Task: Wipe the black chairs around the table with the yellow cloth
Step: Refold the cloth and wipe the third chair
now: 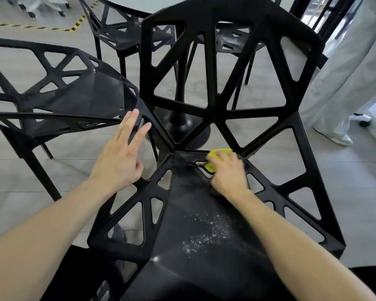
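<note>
Nearest black chair [215, 131] fills the centre, its open lattice back standing between the viewer and the worktop [126, 5] with its black pedestal [180, 118]. Right hand [229, 173] presses the yellow cloth [217, 158] at the rear of the seat, where seat meets back; fingers [223, 160] curled over the cloth. Left hand [119, 153] hovers over the chair's left edge, fingers [130, 120] straight and slightly spread, holding nothing. White specks [206, 235] lie on the seat, nearer the viewer. Second black chair [70, 94] just beside on the left, a third [126, 33] behind it. Pale-trousered legs [343, 83] stand at right. Hazard tape [52, 28] on the floor.
</note>
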{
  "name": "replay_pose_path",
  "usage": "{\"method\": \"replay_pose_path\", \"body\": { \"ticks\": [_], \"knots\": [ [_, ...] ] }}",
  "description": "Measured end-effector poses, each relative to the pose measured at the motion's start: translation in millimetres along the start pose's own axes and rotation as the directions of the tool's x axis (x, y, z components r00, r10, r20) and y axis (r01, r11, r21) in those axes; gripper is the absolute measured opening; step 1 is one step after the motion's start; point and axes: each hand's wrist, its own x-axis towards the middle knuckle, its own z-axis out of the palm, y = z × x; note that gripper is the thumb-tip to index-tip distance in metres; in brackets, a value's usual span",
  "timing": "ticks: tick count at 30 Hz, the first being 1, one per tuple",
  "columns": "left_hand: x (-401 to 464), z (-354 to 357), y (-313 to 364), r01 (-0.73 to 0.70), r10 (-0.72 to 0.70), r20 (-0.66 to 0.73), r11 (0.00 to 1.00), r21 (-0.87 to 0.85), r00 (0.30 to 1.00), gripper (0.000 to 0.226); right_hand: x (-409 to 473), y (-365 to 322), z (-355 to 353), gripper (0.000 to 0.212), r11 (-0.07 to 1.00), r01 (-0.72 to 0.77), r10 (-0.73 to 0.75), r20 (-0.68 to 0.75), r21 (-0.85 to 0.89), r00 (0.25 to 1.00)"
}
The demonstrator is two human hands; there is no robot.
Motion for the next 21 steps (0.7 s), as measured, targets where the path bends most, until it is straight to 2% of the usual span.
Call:
{"method": "replay_pose_path", "body": {
  "ticks": [3, 6, 8, 9, 11, 13, 15, 18, 21],
  "knots": [
    [0, 0, 1, 0.043, -0.044, -0.005, 0.998, -0.052, 0.999, 0.114, -16, 54, -4, 0.069, 0.984, -0.171, 0.173, 0.046, -0.05, 0.984],
    [-8, 2, 4, 0.186, -0.195, -0.025, 0.962, -0.199, 0.981, 0.116, -3, 18, 0, 0.068, 0.959, -0.275, 0.275, 0.006, 0.066, 0.962],
    [-24, 3, 8, 0.311, -0.328, 0.01, 0.886, -0.344, 0.945, 0.113, 7, -40, 7, 0.062, 0.963, -0.194, 0.185, 0.064, 0.189, 0.981],
    [-34, 4, 10, 0.347, -0.362, 0.031, 0.86, -0.374, 0.932, 0.11, 10, -67, 13, 0.058, 0.971, -0.149, 0.133, 0.094, 0.188, 0.987],
    [-52, 6, 11, 0.368, -0.375, 0.057, 0.853, -0.37, 0.925, 0.105, 13, -95, 22, 0.048, 0.988, -0.065, 0.056, 0.066, 0.143, 0.996],
    [-57, 6, 10, 0.381, -0.381, 0.087, 0.825, -0.418, 0.92, 0.102, 8, -75, 23, 0.042, 0.992, 0.056, -0.058, 0.012, 0.113, 0.998],
    [-53, 6, 8, 0.408, -0.4, 0.12, 0.786, -0.464, 0.908, 0.102, -3, -28, 14, 0.05, 0.994, 0.098, -0.098, 0.0, 0.047, 0.995],
    [-50, 9, 6, 0.417, -0.399, 0.144, 0.778, -0.47, 0.906, 0.101, -19, 47, -4, 0.059, 0.999, -0.025, 0.025, -0.019, 0.028, 0.999],
    [-48, 10, 5, 0.411, -0.398, 0.128, 0.794, -0.448, 0.908, 0.1, -19, 60, -7, 0.06, 0.985, -0.156, 0.158, -0.018, 0.076, 0.987]
  ]
}}
